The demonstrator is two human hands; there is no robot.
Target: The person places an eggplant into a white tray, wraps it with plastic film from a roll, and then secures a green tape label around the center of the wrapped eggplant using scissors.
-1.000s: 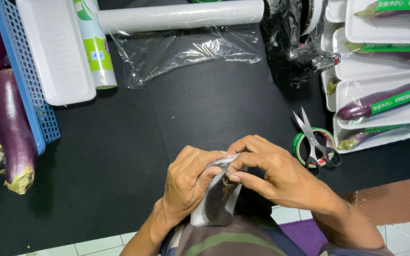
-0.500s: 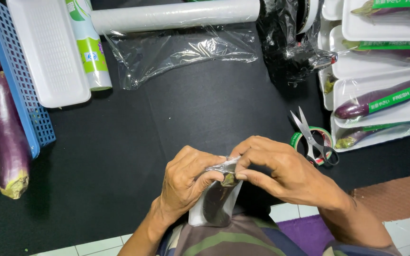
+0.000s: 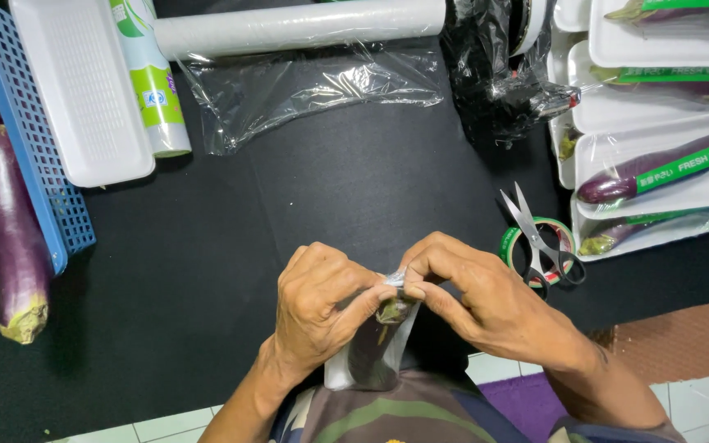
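Both my hands meet at the near edge of the black table. My left hand (image 3: 319,310) and my right hand (image 3: 476,291) pinch clear film around the stem end of a wrapped eggplant on a white tray (image 3: 368,358), held upright against my body. The eggplant's lower part is hidden behind my left hand and my shirt.
A roll of clear wrap (image 3: 297,26) with a loose sheet (image 3: 305,86) lies at the back. Scissors (image 3: 537,232) rest on a green tape roll (image 3: 512,242) to the right. Packed eggplant trays (image 3: 658,164) sit far right; a blue basket (image 3: 38,164), empty white tray (image 3: 80,90) and loose eggplant (image 3: 6,230) sit left.
My fingers have shifted slightly on the film at the eggplant's top. The view has drifted a little; nothing else on the table moved.
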